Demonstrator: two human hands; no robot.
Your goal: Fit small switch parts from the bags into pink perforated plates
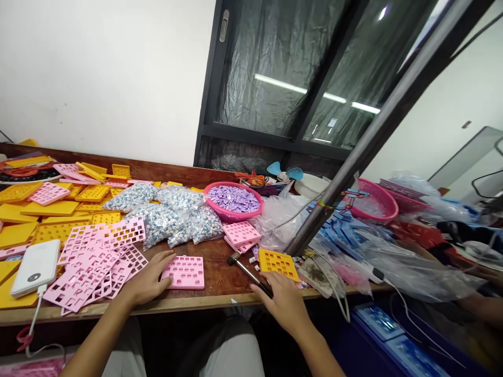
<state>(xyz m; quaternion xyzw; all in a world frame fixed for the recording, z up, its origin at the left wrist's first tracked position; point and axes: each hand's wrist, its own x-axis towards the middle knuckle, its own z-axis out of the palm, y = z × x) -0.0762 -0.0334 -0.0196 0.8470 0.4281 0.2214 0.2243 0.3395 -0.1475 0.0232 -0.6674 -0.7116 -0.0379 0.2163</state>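
On the bench in front of me lies a thick pink panel (186, 273) with rows of square slots. My left hand (147, 280) holds its left edge, the thumb and fingers bent around the near corner. To the right, a small hammer (247, 269) with a metal head and dark grip lies slanted on the wood. My right hand (283, 302) is closed around the end of its handle, thumb on the near side; the palm side is hidden. Just beyond those fingertips is a yellow slotted panel (278, 263).
Thin pink grids (90, 267) and a white power bank (36, 268) crowd the left, before piled yellow panels (51, 208). Bags of small blue-white pieces (165, 225) and a pink basket of purple pieces (234, 201) stand behind. A slanted metal pole (353, 157) rises on the right.
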